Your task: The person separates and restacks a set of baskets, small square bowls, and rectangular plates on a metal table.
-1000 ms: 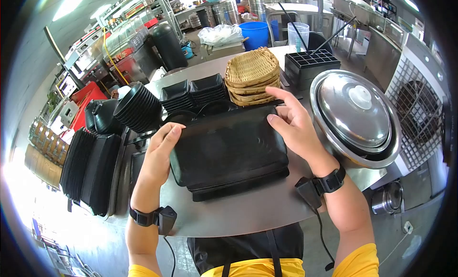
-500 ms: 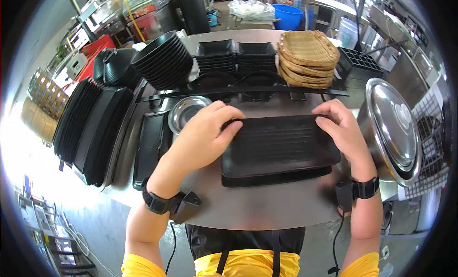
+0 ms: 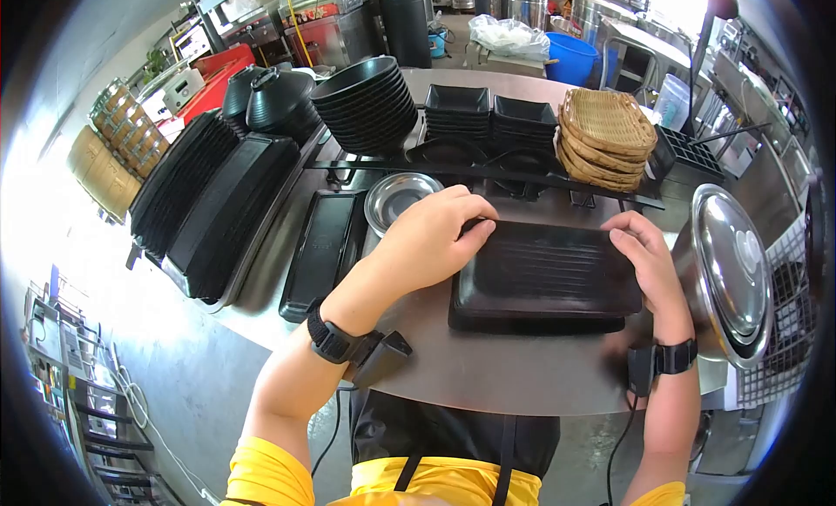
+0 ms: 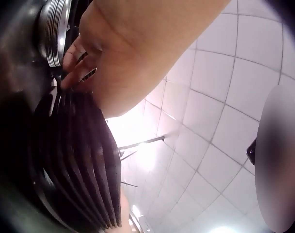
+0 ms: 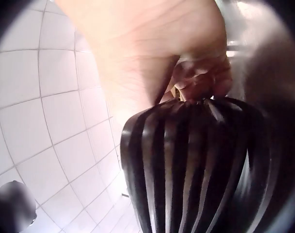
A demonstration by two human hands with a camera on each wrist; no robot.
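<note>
A stack of black rectangular plates [image 3: 549, 266] stands over the near part of the steel table, its uppermost plate ridged across the middle. My left hand [image 3: 440, 236] pinches the far left corner between thumb and fingers. At the far right corner, my right hand [image 3: 649, 258] grips the rim, thumb on top. Several plate edges [image 5: 186, 160] show layered below my palm in the right wrist view. The left wrist view also shows the layered plates [image 4: 79, 155] beside my fingers.
Left of the stack lie a black tray [image 3: 322, 249] and round metal dishes [image 3: 396, 197]. Black bowls [image 3: 366, 105], square dishes [image 3: 459, 105] and woven baskets [image 3: 605, 131] line the back. A lidded steel pot [image 3: 727, 262] stands right; more black plates [image 3: 235, 210] stand at far left.
The head view has turned left and down. Both hands keep hold of the plates. The stack, earlier tilted with lower plates jutting out at the near side, now looks more evenly lined up.
</note>
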